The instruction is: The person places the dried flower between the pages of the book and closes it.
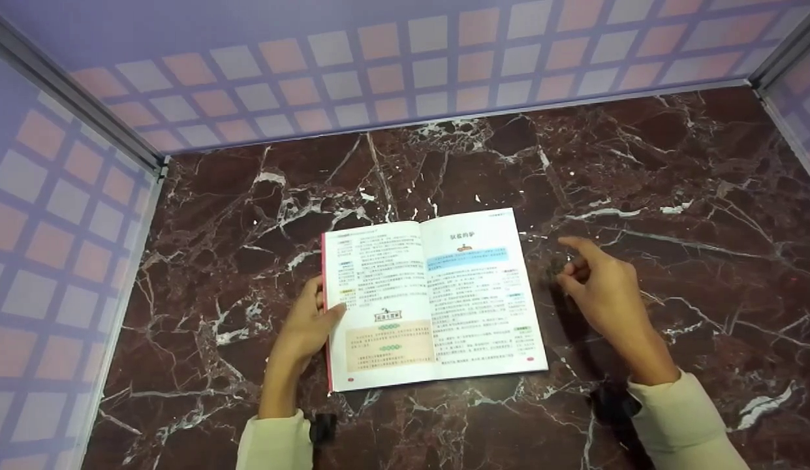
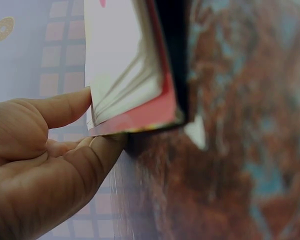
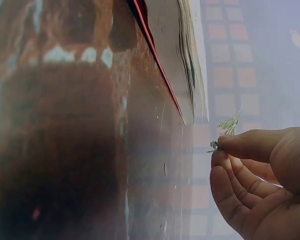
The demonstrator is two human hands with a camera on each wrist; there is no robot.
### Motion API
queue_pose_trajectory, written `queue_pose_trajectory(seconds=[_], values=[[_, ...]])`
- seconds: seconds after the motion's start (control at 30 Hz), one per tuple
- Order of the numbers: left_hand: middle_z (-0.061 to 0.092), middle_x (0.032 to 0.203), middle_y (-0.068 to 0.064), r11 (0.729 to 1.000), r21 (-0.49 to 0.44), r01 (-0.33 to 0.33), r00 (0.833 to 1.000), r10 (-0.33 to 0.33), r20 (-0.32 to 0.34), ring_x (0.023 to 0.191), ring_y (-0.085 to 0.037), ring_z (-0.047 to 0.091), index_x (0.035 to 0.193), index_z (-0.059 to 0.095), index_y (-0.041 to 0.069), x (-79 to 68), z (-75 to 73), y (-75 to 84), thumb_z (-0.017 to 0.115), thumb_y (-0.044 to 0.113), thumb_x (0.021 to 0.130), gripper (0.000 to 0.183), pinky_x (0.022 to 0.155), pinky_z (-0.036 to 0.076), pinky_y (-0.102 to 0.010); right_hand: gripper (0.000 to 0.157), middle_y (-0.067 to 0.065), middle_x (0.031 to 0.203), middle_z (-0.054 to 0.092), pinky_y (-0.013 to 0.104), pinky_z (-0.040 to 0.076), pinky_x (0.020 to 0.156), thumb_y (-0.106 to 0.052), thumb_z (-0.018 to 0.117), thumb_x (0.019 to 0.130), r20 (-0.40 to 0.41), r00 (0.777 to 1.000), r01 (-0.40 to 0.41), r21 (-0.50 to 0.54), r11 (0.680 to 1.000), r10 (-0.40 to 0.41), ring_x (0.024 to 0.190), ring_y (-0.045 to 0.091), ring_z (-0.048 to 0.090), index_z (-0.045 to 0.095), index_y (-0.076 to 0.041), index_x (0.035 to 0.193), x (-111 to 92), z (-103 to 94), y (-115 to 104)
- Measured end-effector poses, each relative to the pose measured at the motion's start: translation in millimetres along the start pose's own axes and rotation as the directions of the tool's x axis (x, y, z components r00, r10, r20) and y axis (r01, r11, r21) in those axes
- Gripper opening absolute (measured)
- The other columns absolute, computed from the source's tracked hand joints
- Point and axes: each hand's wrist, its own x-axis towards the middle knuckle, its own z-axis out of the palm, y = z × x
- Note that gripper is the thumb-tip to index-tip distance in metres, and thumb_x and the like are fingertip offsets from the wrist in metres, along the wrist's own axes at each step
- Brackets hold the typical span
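Note:
An open book with printed pages and a red cover lies on the dark marbled table. At its left edge my left hand grips the pages and cover, thumb on top and fingers underneath. The left wrist view shows the thumb pressing the book's page corner against the fingers. To the right of the book, my right hand pinches a small green leafy sprig between thumb and fingertips. In the head view the sprig appears as a small dark tuft, apart from the right-hand page.
The marbled tabletop spreads around the book. Purple panels with pink and white squares stand along the back and both sides. Dark wrist straps sit by the pale sleeves.

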Motion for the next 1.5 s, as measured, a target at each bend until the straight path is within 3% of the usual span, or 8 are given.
queue_pose_trajectory(seconds=[0.6, 1.2, 1.5], values=[[0.058, 0.127, -0.027, 1.000, 0.009, -0.012, 1.000, 0.011, 0.024, 0.094, -0.028, 0.068, 0.153, 0.023, 0.000, 0.1, -1.7, -0.8, 0.049, -0.004, 0.099, 0.060, 0.073, 0.055, -0.032, 0.049, 0.010, 0.083, 0.069, 0.021, 0.050, 0.059, 0.008, 0.076, 0.081, 0.012, 1.000, 0.008, 0.017, 1.000, -0.009, 0.073, 0.022, 0.068, 0.065, -0.003, 0.128, 2, 6.0, -14], [0.058, 0.126, -0.028, 1.000, 0.007, -0.014, 1.000, 0.014, 0.009, 0.091, -0.027, 0.068, 0.152, 0.025, -0.001, -0.9, -1.4, -0.8, 0.049, -0.004, 0.099, 0.059, 0.072, 0.055, -0.032, 0.050, 0.009, 0.082, 0.066, 0.036, 0.055, 0.064, 0.011, 0.073, 0.082, 0.058, 0.998, 0.035, 0.037, 0.999, -0.037, 0.073, 0.022, 0.067, 0.064, -0.001, 0.129, 3, 20.7, -31], [0.058, 0.128, -0.027, 1.000, 0.008, -0.005, 1.000, 0.005, 0.007, 0.091, -0.027, 0.069, 0.152, 0.026, 0.001, -1.5, -1.0, 0.1, 0.049, -0.004, 0.099, 0.058, 0.072, 0.055, -0.032, 0.051, 0.009, 0.080, 0.066, 0.031, 0.054, 0.061, 0.013, 0.073, 0.080, 0.060, 0.997, 0.048, 0.056, 0.997, -0.051, 0.071, 0.021, 0.067, 0.064, 0.000, 0.128, 4, 25.5, -35]])
